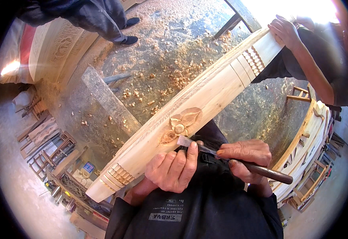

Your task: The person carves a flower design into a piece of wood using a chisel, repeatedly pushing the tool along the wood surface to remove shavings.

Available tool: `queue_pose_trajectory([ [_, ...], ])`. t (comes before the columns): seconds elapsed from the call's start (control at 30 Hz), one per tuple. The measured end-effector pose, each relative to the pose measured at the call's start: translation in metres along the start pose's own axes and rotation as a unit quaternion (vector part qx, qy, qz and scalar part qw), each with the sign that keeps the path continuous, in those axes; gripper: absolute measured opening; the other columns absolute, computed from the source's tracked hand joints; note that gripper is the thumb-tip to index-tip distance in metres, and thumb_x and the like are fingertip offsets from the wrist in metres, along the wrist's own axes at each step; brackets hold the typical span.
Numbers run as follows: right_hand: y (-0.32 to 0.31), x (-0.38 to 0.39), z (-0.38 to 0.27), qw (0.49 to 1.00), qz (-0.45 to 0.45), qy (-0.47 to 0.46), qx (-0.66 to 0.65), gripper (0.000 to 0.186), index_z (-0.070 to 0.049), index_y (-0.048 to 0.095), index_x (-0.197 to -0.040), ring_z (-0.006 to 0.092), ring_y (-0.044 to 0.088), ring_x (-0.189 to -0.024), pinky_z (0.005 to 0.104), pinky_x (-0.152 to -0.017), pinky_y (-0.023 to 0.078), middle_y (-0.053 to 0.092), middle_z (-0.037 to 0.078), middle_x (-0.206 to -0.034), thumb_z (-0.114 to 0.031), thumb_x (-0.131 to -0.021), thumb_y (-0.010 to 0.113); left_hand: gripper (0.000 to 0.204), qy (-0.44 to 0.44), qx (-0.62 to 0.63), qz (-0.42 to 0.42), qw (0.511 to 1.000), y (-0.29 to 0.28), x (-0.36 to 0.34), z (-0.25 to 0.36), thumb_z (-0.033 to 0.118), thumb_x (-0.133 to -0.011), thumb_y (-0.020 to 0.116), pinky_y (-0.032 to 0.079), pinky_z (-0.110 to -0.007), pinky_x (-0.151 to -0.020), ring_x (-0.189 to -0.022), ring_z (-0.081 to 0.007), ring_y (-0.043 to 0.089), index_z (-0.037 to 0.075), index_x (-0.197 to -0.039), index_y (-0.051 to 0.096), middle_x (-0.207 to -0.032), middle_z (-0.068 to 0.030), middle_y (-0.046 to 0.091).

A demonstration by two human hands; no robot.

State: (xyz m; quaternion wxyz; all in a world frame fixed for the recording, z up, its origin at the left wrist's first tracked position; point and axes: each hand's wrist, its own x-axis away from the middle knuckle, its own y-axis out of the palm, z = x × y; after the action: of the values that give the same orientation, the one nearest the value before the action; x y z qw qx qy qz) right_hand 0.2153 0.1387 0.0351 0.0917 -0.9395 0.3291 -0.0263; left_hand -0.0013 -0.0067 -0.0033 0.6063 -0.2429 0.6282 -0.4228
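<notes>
A long pale wooden beam [217, 93] lies slantwise before me, from lower left to upper right. Near its middle is a carved flower [179, 128] with a round centre and raised petals. The flat blade of a wood chisel [206, 149] rests at the flower's near side. My left hand [173, 170] is closed around the blade close to its cutting end, fingers curled and thumb against the metal. Farther back, my right hand [249, 156] grips the chisel where shank meets the dark wooden handle, whose end sticks out to the right.
A co-worker's hand [285, 32] lies on the beam's far right end. Another person's legs [102, 20] stand at upper left. Wood shavings [180, 79] litter the floor around a loose plank [110, 99]. Carved boards [301, 155] lie at right, tools and a stool at lower left.
</notes>
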Motion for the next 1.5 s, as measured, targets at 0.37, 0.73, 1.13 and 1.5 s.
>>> queue_pose_trajectory([
  [0.37, -0.002, -0.002, 0.002, 0.999, 0.0, 0.031, -0.032, 0.024, 0.003, 0.083, -0.105, 0.0345, 0.085, -0.088, 0.0411, -0.082, 0.068, 0.083, 0.022, -0.098, -0.007, -0.087, 0.073, 0.021, -0.011, -0.002, -0.013, 1.0, -0.002, -0.004, 0.0, 0.012, -0.095, 0.083, 0.035, -0.024, -0.055, -0.058, -0.0063, 0.054, -0.002, -0.112, 0.08, -0.072, 0.0028, 0.059],
  [0.73, -0.004, -0.002, 0.009, 0.999, -0.006, 0.021, -0.037, 0.023, 0.003, 0.084, -0.105, 0.0329, 0.085, -0.086, 0.0396, -0.079, 0.068, 0.083, 0.02, -0.096, -0.007, -0.088, 0.073, 0.02, -0.027, 0.01, -0.021, 0.999, -0.001, -0.007, 0.001, 0.01, -0.095, 0.084, 0.035, -0.024, -0.053, -0.057, -0.0065, 0.053, -0.003, -0.109, 0.079, -0.071, 0.0022, 0.059],
  [1.13, 0.004, -0.006, 0.013, 0.998, -0.011, 0.027, -0.049, 0.022, 0.003, 0.084, -0.105, 0.0321, 0.085, -0.086, 0.0387, -0.077, 0.068, 0.083, 0.021, -0.096, -0.009, -0.09, 0.074, 0.017, -0.043, 0.021, -0.037, 0.998, -0.006, -0.006, 0.0, 0.009, -0.096, 0.084, 0.041, -0.024, -0.054, -0.059, -0.008, 0.06, -0.003, -0.107, 0.078, -0.073, -0.001, 0.066],
  [1.5, 0.002, 0.006, 0.021, 0.999, 0.009, -0.046, -0.002, 0.031, 0.008, 0.083, -0.101, 0.0319, 0.084, -0.077, 0.0395, -0.074, 0.068, 0.082, 0.023, -0.089, -0.015, -0.086, 0.07, 0.023, -0.012, 0.0, 0.006, 1.0, 0.002, -0.003, 0.001, 0.013, -0.095, 0.088, 0.04, -0.022, -0.056, -0.06, -0.0062, 0.059, -0.002, -0.11, 0.078, -0.073, 0.0014, 0.064],
])
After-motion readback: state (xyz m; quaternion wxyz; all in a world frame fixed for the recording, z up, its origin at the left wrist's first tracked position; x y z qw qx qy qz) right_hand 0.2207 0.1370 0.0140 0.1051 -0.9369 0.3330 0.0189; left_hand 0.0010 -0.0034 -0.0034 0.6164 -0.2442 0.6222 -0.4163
